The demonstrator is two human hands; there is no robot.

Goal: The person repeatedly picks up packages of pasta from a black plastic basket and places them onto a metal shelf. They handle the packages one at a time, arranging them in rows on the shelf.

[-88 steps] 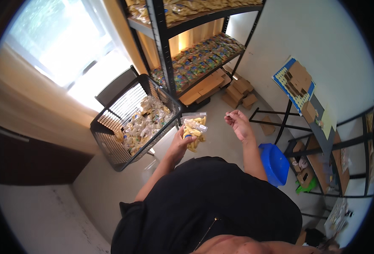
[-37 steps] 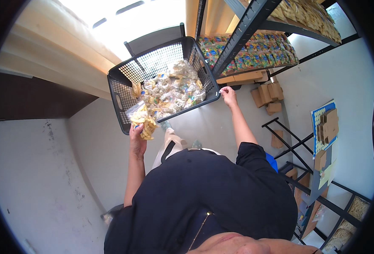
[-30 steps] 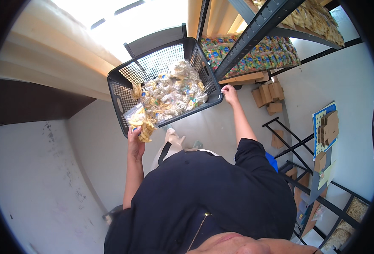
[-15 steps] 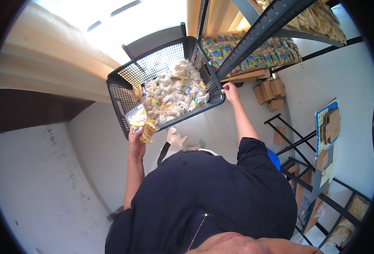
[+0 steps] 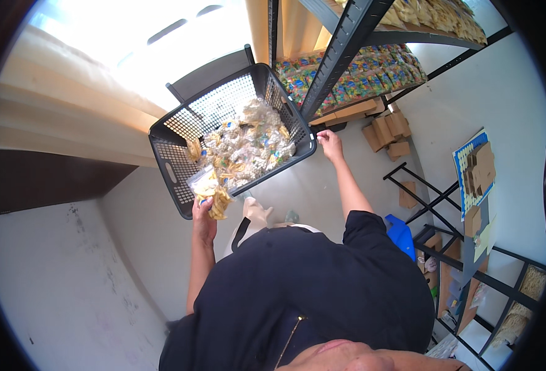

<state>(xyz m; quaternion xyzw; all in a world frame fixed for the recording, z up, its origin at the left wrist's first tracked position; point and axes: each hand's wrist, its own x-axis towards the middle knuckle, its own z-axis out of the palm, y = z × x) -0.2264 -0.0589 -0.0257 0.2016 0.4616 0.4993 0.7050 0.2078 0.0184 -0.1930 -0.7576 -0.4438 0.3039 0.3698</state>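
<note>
A large black plastic basket (image 5: 304, 131) with perforated walls stands in front of me, tilted in view. Inside lies a heap of small clear packets (image 5: 248, 145), with whitish and yellow contents and some blue and green spots. My left hand (image 5: 203, 213) is closed on clear packets of yellow snacks (image 5: 218, 201) at the basket's near left corner; how many is unclear. By the near right corner is my right hand (image 5: 331, 147), just off the rim. Its fingers are bent together, and whatever they may pinch is too small to make out.
Behind the basket is a dark chair back (image 5: 214, 74). A black metal rack (image 5: 344, 59) rises at the right, its shelf carrying colourful packets (image 5: 359, 74). Cardboard boxes (image 5: 387, 130) sit beyond it, a blue object (image 5: 400, 235) by my right side, and curtains (image 5: 69, 111) at left.
My right hand has drawn slightly away from the basket's rim. The view has shifted a little, so the basket and rack appear further left. My left hand still grips the snack packets.
</note>
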